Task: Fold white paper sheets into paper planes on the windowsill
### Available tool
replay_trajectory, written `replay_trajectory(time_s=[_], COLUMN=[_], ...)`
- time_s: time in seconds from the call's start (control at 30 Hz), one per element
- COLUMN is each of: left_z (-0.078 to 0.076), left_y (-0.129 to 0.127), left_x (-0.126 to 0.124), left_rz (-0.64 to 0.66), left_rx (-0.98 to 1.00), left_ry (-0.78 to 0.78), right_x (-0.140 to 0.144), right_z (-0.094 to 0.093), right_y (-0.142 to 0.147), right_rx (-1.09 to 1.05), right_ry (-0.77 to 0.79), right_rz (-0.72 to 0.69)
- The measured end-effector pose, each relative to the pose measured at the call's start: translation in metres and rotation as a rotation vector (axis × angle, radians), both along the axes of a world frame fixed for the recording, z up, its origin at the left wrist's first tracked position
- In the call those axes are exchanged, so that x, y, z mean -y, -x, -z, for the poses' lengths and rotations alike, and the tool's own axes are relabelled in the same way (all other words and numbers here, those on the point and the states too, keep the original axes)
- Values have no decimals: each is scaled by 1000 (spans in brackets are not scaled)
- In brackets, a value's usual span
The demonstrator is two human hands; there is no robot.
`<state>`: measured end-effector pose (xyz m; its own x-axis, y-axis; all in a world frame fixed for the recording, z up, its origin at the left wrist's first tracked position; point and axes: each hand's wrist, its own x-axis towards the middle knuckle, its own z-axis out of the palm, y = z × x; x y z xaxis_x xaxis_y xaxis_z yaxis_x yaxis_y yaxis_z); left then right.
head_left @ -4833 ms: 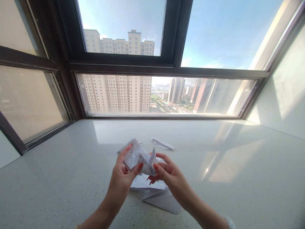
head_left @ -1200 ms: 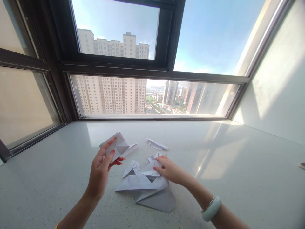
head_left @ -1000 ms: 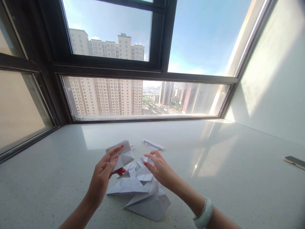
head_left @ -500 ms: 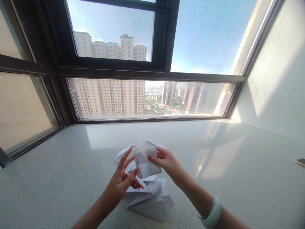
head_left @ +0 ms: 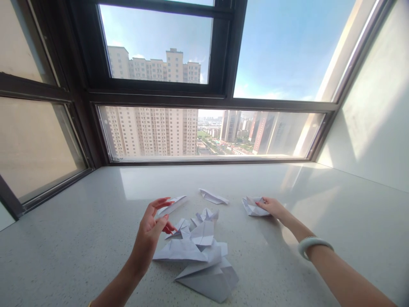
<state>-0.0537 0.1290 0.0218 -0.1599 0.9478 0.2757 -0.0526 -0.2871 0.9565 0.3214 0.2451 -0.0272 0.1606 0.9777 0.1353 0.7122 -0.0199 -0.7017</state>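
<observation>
My right hand reaches out to the right and rests its fingers on a folded white paper piece lying on the pale stone sill. My left hand hovers with fingers apart and nothing in it, just left of a pile of folded white papers. A flat folded paper lies just beyond the left fingertips. Another small folded paper lies farther back in the middle.
A dark-framed window runs along the back of the sill, with tower blocks outside. A white wall closes the right side. Side panes stand on the left. A pale bangle circles my right wrist.
My right hand carried the folded paper piece from in front of me out to the right and set it on the sill. My left hand let go and opened.
</observation>
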Motion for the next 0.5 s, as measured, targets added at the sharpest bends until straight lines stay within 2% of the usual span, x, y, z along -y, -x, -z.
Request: replay_trajectory(time_s=[0.1,0.27,0.5], left_z=[-2,-4,-4], left_y=[-1,-1,0], left_x=[2,4,4], left_rz=[-5,-25,-33], left_rx=[-27,-35,-34], left_ry=[12,14,11], right_x=[-10,-26,-23], right_z=[11,22,31], right_y=[-10,-10,-10], right_rx=[169,396,642], right_ry=[-21,-71,-187], right_rz=[47,96,147])
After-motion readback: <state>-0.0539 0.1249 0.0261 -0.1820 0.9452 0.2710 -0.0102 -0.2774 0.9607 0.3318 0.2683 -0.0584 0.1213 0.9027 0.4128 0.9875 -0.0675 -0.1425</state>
